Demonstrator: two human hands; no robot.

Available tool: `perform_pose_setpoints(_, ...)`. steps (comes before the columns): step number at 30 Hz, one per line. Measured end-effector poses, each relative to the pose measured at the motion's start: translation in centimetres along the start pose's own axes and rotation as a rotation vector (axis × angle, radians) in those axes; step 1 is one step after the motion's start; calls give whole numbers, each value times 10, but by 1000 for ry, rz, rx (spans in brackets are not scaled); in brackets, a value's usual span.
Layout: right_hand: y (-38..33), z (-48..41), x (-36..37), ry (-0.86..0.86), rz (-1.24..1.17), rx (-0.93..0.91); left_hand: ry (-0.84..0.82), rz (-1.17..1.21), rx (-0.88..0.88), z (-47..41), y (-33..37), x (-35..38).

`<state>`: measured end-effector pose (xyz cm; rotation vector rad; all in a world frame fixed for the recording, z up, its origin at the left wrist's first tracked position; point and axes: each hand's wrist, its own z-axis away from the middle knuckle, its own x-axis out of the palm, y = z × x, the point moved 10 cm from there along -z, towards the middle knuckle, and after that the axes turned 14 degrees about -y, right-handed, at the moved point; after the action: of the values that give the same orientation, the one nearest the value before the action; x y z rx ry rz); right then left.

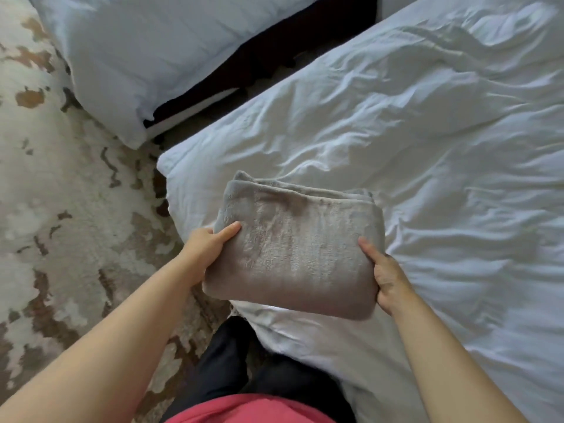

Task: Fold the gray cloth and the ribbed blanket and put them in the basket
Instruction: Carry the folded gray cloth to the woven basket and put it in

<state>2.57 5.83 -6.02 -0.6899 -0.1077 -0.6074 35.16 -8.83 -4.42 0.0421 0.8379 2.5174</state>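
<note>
A gray plush cloth (293,248), folded into a thick rectangle of several layers, is held over the near corner of the bed. My left hand (207,248) grips its left edge, thumb on top and fingers hidden underneath. My right hand (384,276) grips its right edge the same way. The cloth looks lifted slightly above the sheet. Neither the ribbed blanket nor the basket is in view.
A bed with a rumpled white duvet (427,148) fills the right side. A second white-covered bed or cushion (137,56) lies at the upper left, with a dark gap between them. A cream and brown patterned rug (61,209) covers the floor on the left.
</note>
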Motion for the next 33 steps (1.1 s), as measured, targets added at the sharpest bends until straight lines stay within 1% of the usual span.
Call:
perform_pose_setpoints(3, -7, 34, 43, -104, -12, -32, 87, 111, 12, 49, -5, -40)
perform_pose_setpoints(6, -19, 58, 100, -205, 10, -59, 100, 232, 65, 89, -6, -79)
perform_pose_setpoints(10, -40, 76, 180, -294, 71, -120, 122, 326, 167, 128, 1, -142)
perform_pose_setpoints(13, -48, 81, 239, -323, 150, -159, 152, 377, 240, 147, 4, -197)
perform_pose_setpoints(17, -48, 78, 312, -370, 256, -153, 170, 438, 322, 160, 1, -268)
perform_pose_setpoints(23, -47, 62, 416, -423, 388, -169, 146, 532, 410, 169, -10, -361)
perform_pose_setpoints(28, -50, 41, 493, -501, 464, -159, 188, 595, 422, 165, -14, -428)
perform_pose_setpoints(33, -71, -2, 565, -559, 554, -132, 207, 632, 415, 140, 0, -488)
